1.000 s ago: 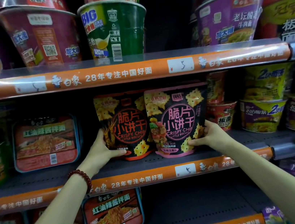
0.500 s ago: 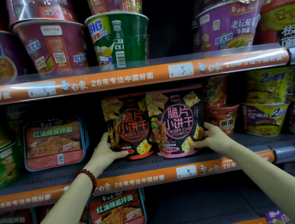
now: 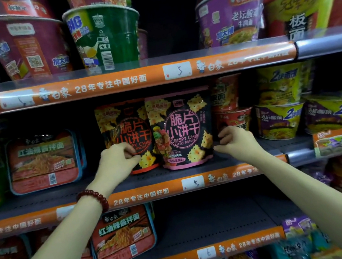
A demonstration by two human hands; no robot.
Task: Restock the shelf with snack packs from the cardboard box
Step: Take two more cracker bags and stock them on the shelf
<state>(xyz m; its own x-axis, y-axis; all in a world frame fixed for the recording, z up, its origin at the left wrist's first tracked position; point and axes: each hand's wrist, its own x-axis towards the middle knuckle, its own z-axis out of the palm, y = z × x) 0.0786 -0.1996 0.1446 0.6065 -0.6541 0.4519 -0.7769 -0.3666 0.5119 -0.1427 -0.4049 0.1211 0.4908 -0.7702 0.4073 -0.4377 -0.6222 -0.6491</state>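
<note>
Two black snack packs stand upright side by side on the middle shelf (image 3: 167, 176). The left pack (image 3: 129, 122) has orange trim and the right pack (image 3: 184, 127) has pink trim. My left hand (image 3: 116, 161), with a red bead bracelet at the wrist, hovers in front of the orange-trimmed pack's lower left with its fingers curled in and nothing held. My right hand (image 3: 234, 142) is just right of the pink-trimmed pack, fingers loosely bent, thumb pointing at the pack's lower corner. The cardboard box is out of view.
Red noodle trays (image 3: 43, 162) stand left of the packs, and red cups (image 3: 233, 120) and yellow-purple bowls (image 3: 280, 118) to the right. Large noodle tubs (image 3: 104, 35) fill the top shelf. More trays (image 3: 123, 237) and some loose packs sit on the bottom shelf.
Both hands have let go of the two packs and drawn back a little, fingers curling in. The packs stay standing on the shelf. The camera has moved closer.
</note>
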